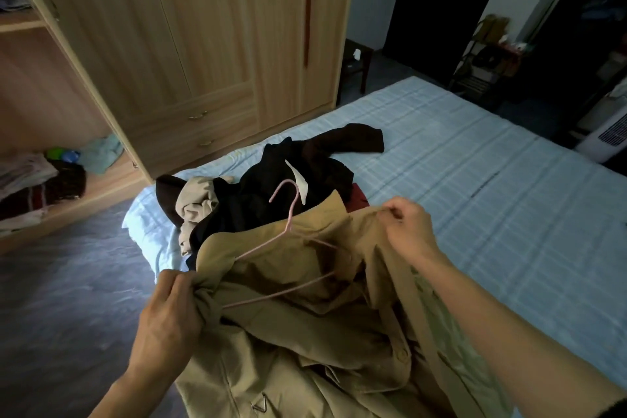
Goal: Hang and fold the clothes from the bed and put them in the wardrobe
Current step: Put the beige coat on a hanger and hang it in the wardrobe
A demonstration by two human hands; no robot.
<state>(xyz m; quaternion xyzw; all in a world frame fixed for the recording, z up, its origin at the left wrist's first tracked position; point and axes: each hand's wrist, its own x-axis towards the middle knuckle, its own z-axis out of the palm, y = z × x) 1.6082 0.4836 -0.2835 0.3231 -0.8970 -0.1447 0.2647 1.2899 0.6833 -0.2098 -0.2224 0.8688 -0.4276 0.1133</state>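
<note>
Tan cloth of a trench coat [305,332] is gripped by both hands at the near edge of the bed [475,180]. Left hand [169,312]: fingers curled tight around a bunched fold at the coat's left shoulder, with the lower end of a pink wire hanger [288,237] meeting the cloth just beside the knuckles. Right hand [407,227]: thumb and fingertips pinched closed on the edge of the coat near its collar, the rest of the fingers folded in. The hanger lies inside the open neck of the coat; its hook rises clear of the collar, and one arm runs down toward the left hand while the other passes under the cloth toward the right. A button [402,355] and a metal buckle [259,405] show on the lower front of the coat, which drapes toward the viewer.

Behind the coat, a pile of dark clothes [298,176] lies on the pale blue checked sheet, with a beige garment [196,210] crumpled at its left side and a red item [359,198] partly covered at its right. Beyond the bed stands a light wooden wardrobe [220,44]; its left compartment is open, and folded clothes [34,187] rest on the lower shelf. A white appliance [607,136] stands at the far right.
</note>
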